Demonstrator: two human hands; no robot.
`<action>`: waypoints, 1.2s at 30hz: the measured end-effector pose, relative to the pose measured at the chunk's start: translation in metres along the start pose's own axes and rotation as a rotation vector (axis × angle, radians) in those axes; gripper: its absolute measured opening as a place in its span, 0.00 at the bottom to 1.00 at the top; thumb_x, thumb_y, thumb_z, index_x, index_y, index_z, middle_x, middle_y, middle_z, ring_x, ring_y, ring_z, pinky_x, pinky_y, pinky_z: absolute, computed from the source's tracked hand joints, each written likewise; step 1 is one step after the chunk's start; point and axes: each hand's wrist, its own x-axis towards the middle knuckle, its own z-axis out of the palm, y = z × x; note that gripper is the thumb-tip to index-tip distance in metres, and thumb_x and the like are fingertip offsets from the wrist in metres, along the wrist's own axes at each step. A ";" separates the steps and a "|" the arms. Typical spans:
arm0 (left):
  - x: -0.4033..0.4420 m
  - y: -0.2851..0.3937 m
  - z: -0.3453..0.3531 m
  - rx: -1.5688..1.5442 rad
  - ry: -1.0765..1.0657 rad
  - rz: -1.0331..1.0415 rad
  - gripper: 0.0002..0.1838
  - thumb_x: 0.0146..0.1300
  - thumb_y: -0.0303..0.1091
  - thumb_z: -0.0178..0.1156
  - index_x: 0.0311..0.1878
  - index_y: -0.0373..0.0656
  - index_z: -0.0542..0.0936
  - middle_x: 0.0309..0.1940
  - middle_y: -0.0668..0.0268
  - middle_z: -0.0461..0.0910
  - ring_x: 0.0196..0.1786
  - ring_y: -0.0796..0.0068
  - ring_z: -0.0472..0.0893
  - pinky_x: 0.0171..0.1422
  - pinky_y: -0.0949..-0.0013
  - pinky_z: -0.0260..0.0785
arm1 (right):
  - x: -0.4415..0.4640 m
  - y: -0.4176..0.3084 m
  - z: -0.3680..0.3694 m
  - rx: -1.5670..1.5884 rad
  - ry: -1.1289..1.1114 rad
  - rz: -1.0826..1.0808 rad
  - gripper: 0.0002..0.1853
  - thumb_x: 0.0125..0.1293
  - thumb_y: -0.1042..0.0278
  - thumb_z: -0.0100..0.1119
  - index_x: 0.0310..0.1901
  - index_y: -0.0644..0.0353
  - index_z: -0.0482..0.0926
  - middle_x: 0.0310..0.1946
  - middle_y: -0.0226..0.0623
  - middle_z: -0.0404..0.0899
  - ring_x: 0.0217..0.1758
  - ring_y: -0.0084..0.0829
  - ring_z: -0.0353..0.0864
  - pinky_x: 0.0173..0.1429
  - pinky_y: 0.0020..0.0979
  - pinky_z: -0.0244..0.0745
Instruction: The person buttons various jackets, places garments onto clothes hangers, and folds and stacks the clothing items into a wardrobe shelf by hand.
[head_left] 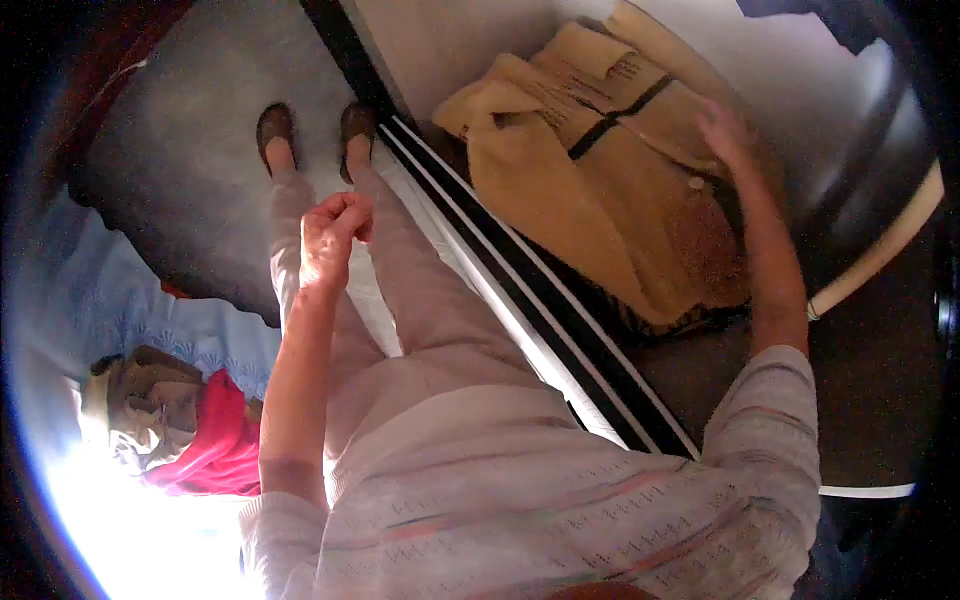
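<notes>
My left hand hangs in front of my legs, its fingers curled closed, and nothing shows sticking out of it. Over at the right, my right hand is at the upper right side of a mustard-tan knitted garment. Its fingers look spread but are slightly blurred, and I cannot tell whether they press on the cloth. The garment lies loosely folded, with a dark stripe across it and a dark patterned edge at the bottom. A brownish patch shows near its lower right.
Black and white sliding-door tracks run diagonally between my legs and the garment. Dark boards lie at lower right, near a pale curved strip. At left are a blue patterned cloth, a red cloth and a brown bag-like item.
</notes>
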 end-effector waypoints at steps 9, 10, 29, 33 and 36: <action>-0.005 -0.008 0.019 0.111 -0.020 -0.053 0.08 0.52 0.29 0.56 0.29 0.33 0.76 0.18 0.68 0.72 0.22 0.80 0.69 0.29 0.76 0.62 | 0.021 0.157 0.118 -0.029 -0.329 0.064 0.32 0.61 0.41 0.42 0.58 0.58 0.65 0.53 0.49 0.70 0.57 0.45 0.68 0.63 0.44 0.57; -0.005 -0.008 0.018 0.102 -0.020 -0.053 0.07 0.52 0.29 0.56 0.29 0.33 0.77 0.18 0.68 0.72 0.21 0.80 0.69 0.28 0.77 0.62 | 0.018 0.159 0.126 0.029 -0.363 0.086 0.32 0.62 0.41 0.41 0.58 0.60 0.65 0.53 0.50 0.70 0.57 0.46 0.68 0.63 0.42 0.57; -0.011 -0.009 -0.003 0.110 -0.018 -0.079 0.07 0.52 0.30 0.56 0.29 0.35 0.77 0.19 0.68 0.73 0.21 0.80 0.70 0.29 0.77 0.62 | 0.018 0.194 0.143 0.111 -0.419 0.030 0.30 0.63 0.43 0.43 0.50 0.66 0.72 0.51 0.51 0.72 0.55 0.45 0.71 0.59 0.38 0.63; -0.014 -0.003 -0.008 0.114 -0.001 -0.073 0.08 0.52 0.31 0.56 0.29 0.34 0.76 0.19 0.68 0.73 0.22 0.80 0.70 0.29 0.76 0.62 | 0.011 0.184 0.124 0.204 -0.444 -0.050 0.29 0.63 0.44 0.43 0.50 0.64 0.72 0.49 0.49 0.73 0.53 0.45 0.72 0.58 0.37 0.64; -0.017 0.005 -0.018 0.107 0.026 -0.080 0.07 0.51 0.29 0.56 0.27 0.34 0.77 0.19 0.68 0.73 0.22 0.80 0.70 0.29 0.76 0.63 | -0.009 0.169 0.104 0.241 -0.213 0.023 0.26 0.63 0.47 0.44 0.50 0.64 0.72 0.49 0.50 0.73 0.52 0.47 0.72 0.56 0.38 0.64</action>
